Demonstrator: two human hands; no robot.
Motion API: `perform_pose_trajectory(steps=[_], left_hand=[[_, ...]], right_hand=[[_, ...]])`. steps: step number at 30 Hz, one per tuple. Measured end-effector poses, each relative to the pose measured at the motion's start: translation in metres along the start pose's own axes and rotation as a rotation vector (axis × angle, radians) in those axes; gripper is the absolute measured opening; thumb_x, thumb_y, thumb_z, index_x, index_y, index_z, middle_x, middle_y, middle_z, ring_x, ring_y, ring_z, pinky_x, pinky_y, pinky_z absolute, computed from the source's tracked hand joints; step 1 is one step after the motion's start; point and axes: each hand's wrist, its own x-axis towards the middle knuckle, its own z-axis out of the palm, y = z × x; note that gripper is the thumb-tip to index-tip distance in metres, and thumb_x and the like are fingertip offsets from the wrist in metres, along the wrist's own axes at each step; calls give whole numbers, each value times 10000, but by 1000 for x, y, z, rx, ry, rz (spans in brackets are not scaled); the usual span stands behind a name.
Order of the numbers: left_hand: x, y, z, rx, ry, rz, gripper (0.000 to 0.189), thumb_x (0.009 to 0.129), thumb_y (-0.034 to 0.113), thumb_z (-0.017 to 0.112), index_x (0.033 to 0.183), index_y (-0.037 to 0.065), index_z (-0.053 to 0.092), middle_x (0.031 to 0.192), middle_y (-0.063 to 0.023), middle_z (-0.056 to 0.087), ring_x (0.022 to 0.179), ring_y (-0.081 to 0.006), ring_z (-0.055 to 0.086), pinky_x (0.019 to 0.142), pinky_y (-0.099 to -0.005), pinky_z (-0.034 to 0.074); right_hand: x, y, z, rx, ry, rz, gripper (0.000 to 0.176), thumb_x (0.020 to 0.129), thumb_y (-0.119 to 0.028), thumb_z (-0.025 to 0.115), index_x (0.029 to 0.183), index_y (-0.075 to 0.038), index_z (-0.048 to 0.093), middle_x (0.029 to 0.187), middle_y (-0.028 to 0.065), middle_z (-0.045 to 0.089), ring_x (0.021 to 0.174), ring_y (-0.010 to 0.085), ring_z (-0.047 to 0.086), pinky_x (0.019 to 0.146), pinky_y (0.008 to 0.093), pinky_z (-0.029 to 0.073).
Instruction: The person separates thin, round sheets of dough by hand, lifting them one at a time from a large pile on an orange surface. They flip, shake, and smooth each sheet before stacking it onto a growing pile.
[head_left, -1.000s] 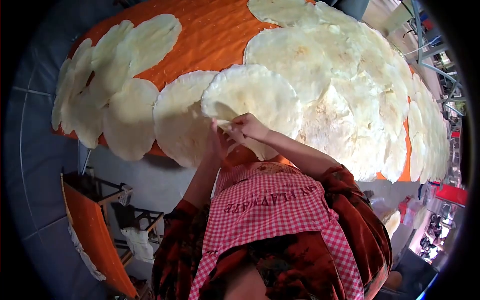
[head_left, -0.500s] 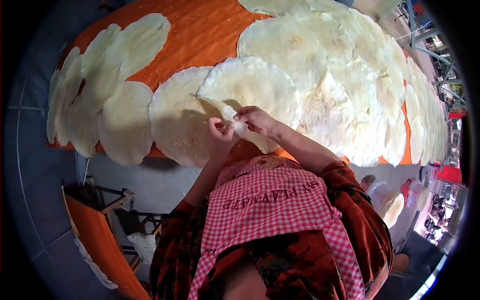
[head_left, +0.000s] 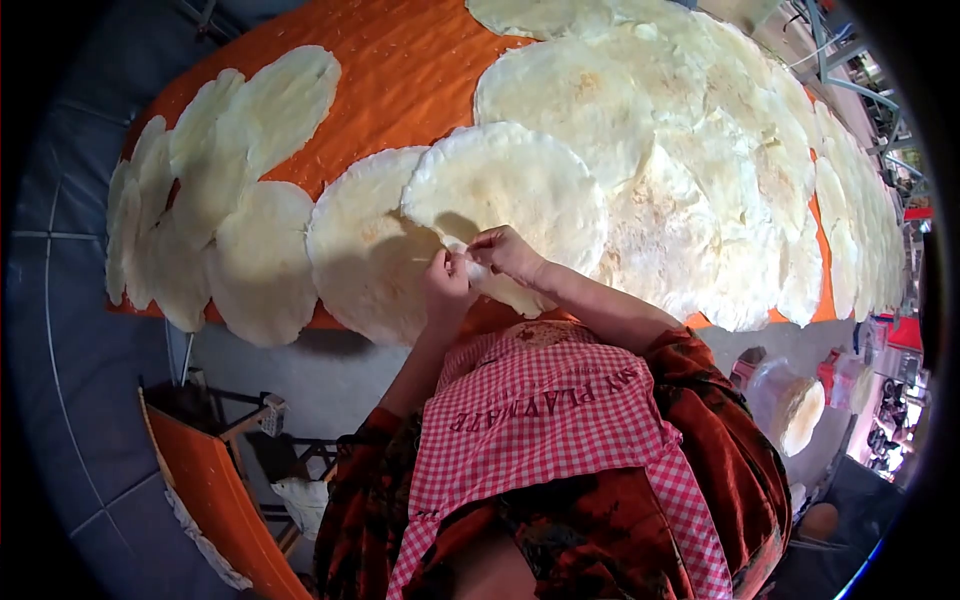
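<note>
A large, thin round flatbread (head_left: 515, 185) lies at the front edge of the orange cloth (head_left: 400, 85). Its near left edge is lifted and gathered between my two hands. My right hand (head_left: 508, 254) pinches that edge from the right, fingers closed. Close beside it, my left hand (head_left: 447, 283) has its fingers curled against the same edge, with the fingertips partly hidden. Just left, another flatbread (head_left: 365, 240) lies flat, tucked partly under the first.
Overlapping flatbreads (head_left: 690, 130) cover the right side of the table, and more flatbreads (head_left: 262, 255) lie at the left. Below right, a round stack in clear plastic (head_left: 800, 415) stands on the floor. An orange-covered board (head_left: 205, 480) is at lower left.
Both hands have drawn closer together on the lifted edge, and the raised flap looks smaller. My left fingers have closed in toward the right hand. The view has shifted slightly.
</note>
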Motion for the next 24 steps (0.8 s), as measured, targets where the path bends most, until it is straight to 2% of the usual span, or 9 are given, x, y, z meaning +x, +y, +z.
perform_pose_trajectory(steps=[4,7,9,10,13,16,19,22,24], left_hand=[[6,-19,-1,10,-38,20,247,911,170,468,786,-29,544,613,-140,529,544,-164,505,518,-329,416],[1,-24,-4,-259,12,-152,285,925,209,431,815,-23,555,664,-124,591,550,-201,584,473,-328,456],[1,-31,-9,-408,46,-443,264,925,186,415,839,-26,546,711,-107,592,567,-177,589,465,-306,464],[1,-35,-13,-482,63,-591,254,926,175,407,851,-27,542,735,-99,593,575,-165,592,460,-294,468],[-2,-46,-22,-424,40,-570,231,892,181,470,910,-41,532,789,-147,604,639,-246,619,540,-337,502],[6,-45,-24,329,-25,-152,278,820,173,558,972,-60,541,837,-209,610,758,-357,615,695,-388,515],[24,-26,-13,414,180,324,276,757,155,602,957,-28,552,846,-227,605,837,-404,584,771,-436,474],[49,-26,0,463,258,238,181,765,124,582,891,-3,552,846,-204,609,842,-382,586,739,-450,460],[69,-30,0,379,66,83,142,785,114,565,883,12,553,854,-205,604,843,-380,580,733,-459,451]], right_hand=[[-3,-4,5,-35,45,-67,145,805,-87,661,914,7,672,737,19,614,619,88,525,535,233,432],[1,1,-4,132,182,-41,190,781,-99,680,916,33,664,758,39,619,637,103,539,534,242,441],[1,-5,-23,306,339,-23,154,767,-89,676,866,26,658,730,46,610,598,102,525,498,246,417],[4,-2,-40,380,294,3,107,785,-89,644,798,15,625,682,44,586,534,103,496,450,245,376],[-7,8,-69,460,306,51,88,801,-84,611,759,-10,587,648,41,562,491,108,479,422,241,345],[-9,14,-72,378,304,101,86,809,-83,597,769,-8,587,647,44,560,491,111,481,423,245,349],[-10,8,-62,247,277,112,97,815,-95,596,803,1,600,655,43,563,509,117,493,444,252,377],[-3,8,-59,-73,270,58,156,808,-122,603,874,20,608,695,63,587,567,154,544,497,283,436],[7,13,-62,-411,261,-16,223,793,-145,611,932,30,606,738,96,620,621,207,598,542,326,482]])
